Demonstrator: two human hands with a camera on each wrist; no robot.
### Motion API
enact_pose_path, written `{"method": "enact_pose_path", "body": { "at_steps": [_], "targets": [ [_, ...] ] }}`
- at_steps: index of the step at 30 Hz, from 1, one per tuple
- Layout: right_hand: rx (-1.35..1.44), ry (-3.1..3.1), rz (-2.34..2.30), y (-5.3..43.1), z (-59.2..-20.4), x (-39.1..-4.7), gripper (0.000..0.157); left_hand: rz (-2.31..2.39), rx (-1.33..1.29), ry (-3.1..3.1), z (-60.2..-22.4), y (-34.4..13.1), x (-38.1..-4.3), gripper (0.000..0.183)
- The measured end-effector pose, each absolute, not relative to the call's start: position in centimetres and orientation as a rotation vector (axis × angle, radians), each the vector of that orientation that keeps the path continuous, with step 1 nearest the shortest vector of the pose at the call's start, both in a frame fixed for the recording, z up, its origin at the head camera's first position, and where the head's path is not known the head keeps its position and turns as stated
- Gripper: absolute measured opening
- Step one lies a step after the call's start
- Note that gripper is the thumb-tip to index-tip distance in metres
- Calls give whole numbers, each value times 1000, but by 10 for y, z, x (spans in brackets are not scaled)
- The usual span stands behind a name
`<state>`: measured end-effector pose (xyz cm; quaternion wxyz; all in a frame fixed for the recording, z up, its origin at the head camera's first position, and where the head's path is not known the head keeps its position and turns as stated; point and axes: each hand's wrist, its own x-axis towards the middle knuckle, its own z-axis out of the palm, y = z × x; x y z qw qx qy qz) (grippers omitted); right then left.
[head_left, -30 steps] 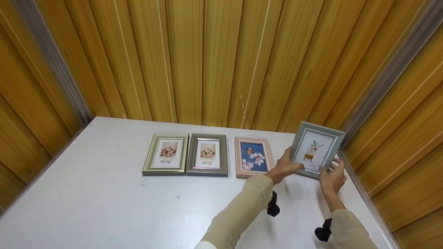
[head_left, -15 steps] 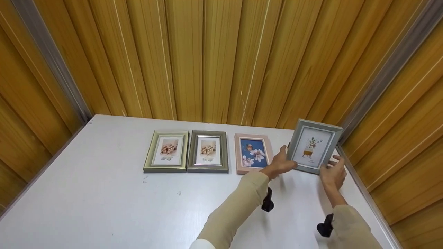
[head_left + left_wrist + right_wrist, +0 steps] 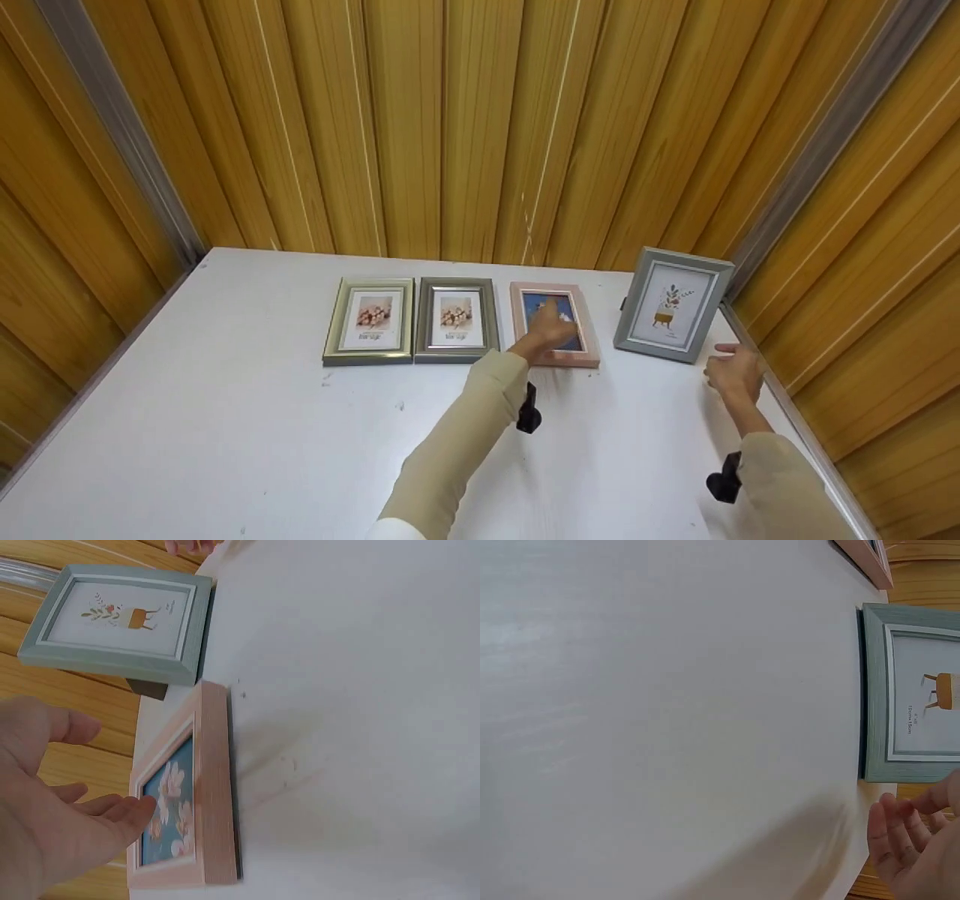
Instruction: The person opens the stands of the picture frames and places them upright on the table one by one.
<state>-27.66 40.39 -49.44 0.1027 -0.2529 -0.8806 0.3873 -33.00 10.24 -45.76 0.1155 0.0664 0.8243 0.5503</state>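
A grey-green picture frame [image 3: 675, 306] with a potted-plant print stands upright, leaning back, at the right of the white table. My right hand [image 3: 735, 371] is just right of its lower corner, fingers loosely curled and holding nothing; the right wrist view has this hand [image 3: 922, 847] beside the frame's edge [image 3: 877, 690]. Over the pink picture frame [image 3: 590, 351], which lies face up with a blue flower picture, is my left hand [image 3: 550, 328]. In the left wrist view its fingers [image 3: 131, 814] are extended and overlap the pink frame's picture, with nothing gripped.
A gold picture frame [image 3: 369, 321] and a dark silver one [image 3: 456, 319] lie face up side by side, left of the pink one. A wood-look panel wall [image 3: 480, 135] rises behind the white table [image 3: 225, 420], with another along the right edge.
Both hands have let go of the grey-green frame, which now stands on its own. My left hand has moved left over the pink frame; my right hand has drawn slightly away.
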Motion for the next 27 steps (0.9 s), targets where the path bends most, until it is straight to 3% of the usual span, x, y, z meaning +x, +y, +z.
{"method": "enact_pose_path", "body": {
  "at_steps": [5,10,19,27],
  "targets": [
    [-727,-2787,1164,412,-486,-277,44,1583,213,2414,-455,87,-336,62],
    [-610,-2844,1234,405,-481,-282,43,1524,209,2427,-448,74,-344,68],
    [-307,-2771,1399,343,-484,-298,37,1541,206,2425,-462,65,-346,65],
    [-182,-2791,1114,299,-491,-310,36,1585,135,2177,-479,70,-345,81]
  ]
}}
